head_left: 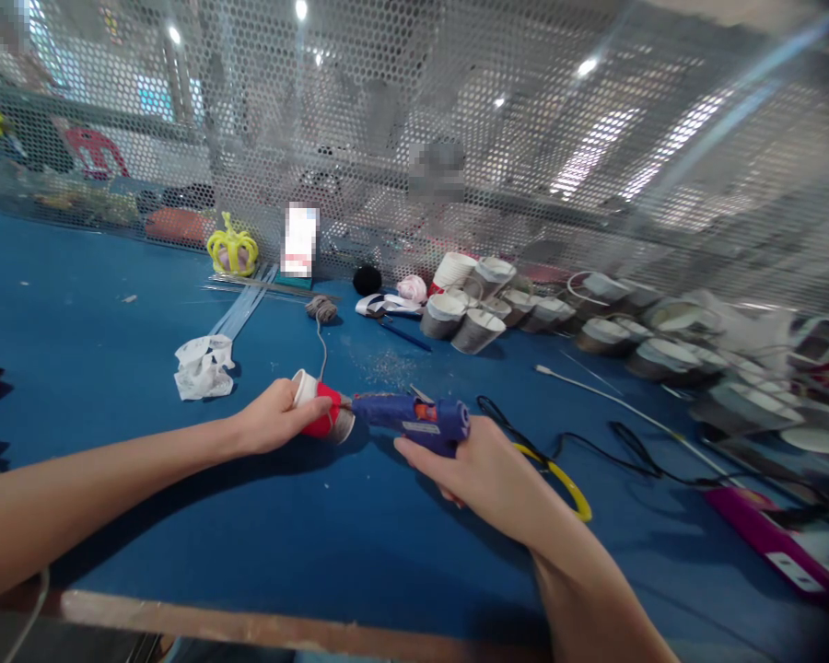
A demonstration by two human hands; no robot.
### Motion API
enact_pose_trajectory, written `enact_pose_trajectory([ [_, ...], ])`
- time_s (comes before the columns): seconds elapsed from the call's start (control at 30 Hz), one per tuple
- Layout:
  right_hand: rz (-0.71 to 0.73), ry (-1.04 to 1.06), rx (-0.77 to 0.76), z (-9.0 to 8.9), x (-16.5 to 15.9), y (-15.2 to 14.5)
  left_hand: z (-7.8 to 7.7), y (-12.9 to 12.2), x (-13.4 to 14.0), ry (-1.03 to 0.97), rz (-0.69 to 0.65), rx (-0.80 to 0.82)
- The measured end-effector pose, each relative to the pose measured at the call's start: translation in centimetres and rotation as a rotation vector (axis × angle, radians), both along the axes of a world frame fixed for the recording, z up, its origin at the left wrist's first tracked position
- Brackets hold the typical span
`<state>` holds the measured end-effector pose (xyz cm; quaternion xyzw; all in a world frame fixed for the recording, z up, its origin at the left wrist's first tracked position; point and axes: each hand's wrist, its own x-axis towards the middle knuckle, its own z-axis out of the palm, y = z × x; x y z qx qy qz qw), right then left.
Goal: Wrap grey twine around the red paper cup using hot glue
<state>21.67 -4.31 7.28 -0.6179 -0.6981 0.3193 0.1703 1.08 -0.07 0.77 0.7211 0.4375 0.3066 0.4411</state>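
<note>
My left hand (280, 416) is closed around a red and white paper cup (326, 419), which lies tilted on its side above the blue table. Grey yarn is wound round the cup's bottom end, and a strand runs back to a small grey yarn ball (321, 308). In my right hand (484, 470) is a blue glue gun (414, 419), gripped by its handle. Its nozzle points left and meets the cup's side near the wound yarn; whether it touches, I cannot tell.
Several yarn-wrapped cups (480, 330) stand along the back right. Crumpled white paper (205, 366), glue sticks (247, 302) and a yellow crown-like piece (232, 249) lie at the left. Yellow-handled scissors (570, 488), a black cord and a purple power strip (766, 539) are on the right.
</note>
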Motion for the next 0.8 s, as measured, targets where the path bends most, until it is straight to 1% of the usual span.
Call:
enact_pose_trajectory([
  [0.27, 0.046, -0.005, -0.017, -0.02, 0.19, -0.14, -0.02, 0.18, 0.00, -0.049, 0.000, -0.029],
  [0.43, 0.084, -0.038, 0.017, -0.13, 0.20, -0.13, -0.37, 0.20, -0.13, -0.120, -0.038, -0.083],
  [0.57, 0.093, -0.060, 0.043, -0.20, 0.18, -0.16, -0.36, 0.15, -0.07, -0.170, -0.063, -0.117],
  [0.67, 0.076, -0.057, 0.040, -0.17, 0.18, -0.21, -0.21, 0.10, 0.01, -0.146, -0.041, -0.103],
  [0.8, 0.025, -0.011, 0.019, 0.08, 0.04, -0.20, -0.15, -0.03, 0.01, -0.044, 0.001, -0.017],
])
